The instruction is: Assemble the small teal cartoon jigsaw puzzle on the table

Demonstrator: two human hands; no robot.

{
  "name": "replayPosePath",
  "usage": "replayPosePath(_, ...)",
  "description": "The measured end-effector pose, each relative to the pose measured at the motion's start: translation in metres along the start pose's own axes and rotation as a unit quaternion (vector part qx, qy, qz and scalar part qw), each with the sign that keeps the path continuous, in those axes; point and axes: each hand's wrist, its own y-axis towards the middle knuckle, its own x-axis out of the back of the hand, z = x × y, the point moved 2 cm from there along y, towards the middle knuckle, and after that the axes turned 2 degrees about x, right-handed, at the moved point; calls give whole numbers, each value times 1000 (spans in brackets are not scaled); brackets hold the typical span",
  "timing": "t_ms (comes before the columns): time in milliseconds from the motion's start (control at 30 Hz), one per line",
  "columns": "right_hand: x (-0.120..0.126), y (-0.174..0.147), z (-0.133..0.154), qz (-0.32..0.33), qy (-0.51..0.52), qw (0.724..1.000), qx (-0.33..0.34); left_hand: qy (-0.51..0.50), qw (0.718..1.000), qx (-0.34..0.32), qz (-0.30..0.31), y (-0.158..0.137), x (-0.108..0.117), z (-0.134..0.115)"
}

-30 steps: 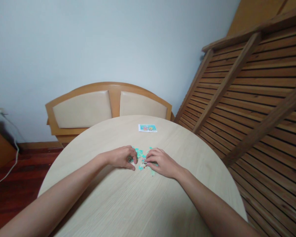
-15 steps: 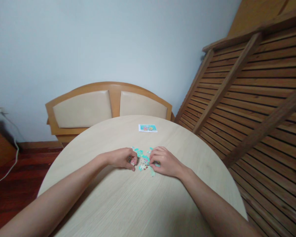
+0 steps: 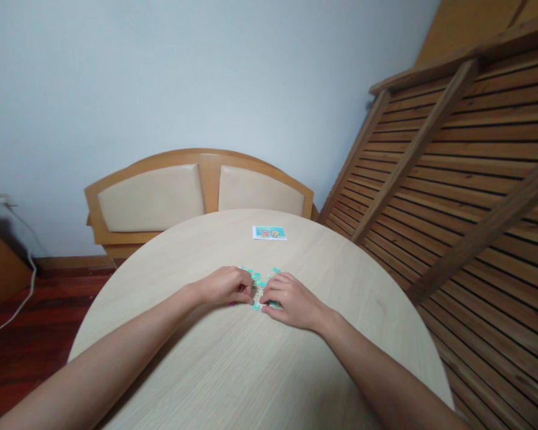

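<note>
Step looks like handling puzzle pieces (image 3: 256, 278) — left hand (image 3: 228, 285) curled nearly closed, right hand (image 3: 293, 300) loosely bent, can't tell what either grips — next move likely needs fingertip precision.

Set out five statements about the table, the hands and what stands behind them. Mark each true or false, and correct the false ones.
1. Small turquoise and pale jigsaw pieces show between the bare left hand and the bare right hand. True.
2. The left hand's fingers are stretched out straight. False: they are bent.
3. A small rectangular card with a turquoise printed picture lies on the round, pale wood-grained table. True.
4. The card lies under the right hand. False: it lies apart from both hands, farther from the person.
5. A curved wooden headboard with two cream panels stands beyond the table. True.
</note>
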Motion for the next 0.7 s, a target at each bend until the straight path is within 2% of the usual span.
replayPosePath(233,0,2,0,-16,-7,1000,8,0,999,-14,37,-1,-2,-1)
replayPosePath(433,2,1,-1,-40,7,999,-7,53,997,-13,-47,-1,-8,-3)
replayPosePath(600,0,-1,-5,-29,32,999,-6,94,994,-12,-47,2,-17,-5)
replayPosePath(700,3,-3,-10,-21,28,999,-32,101,993,-5,-52,4,-19,-6)
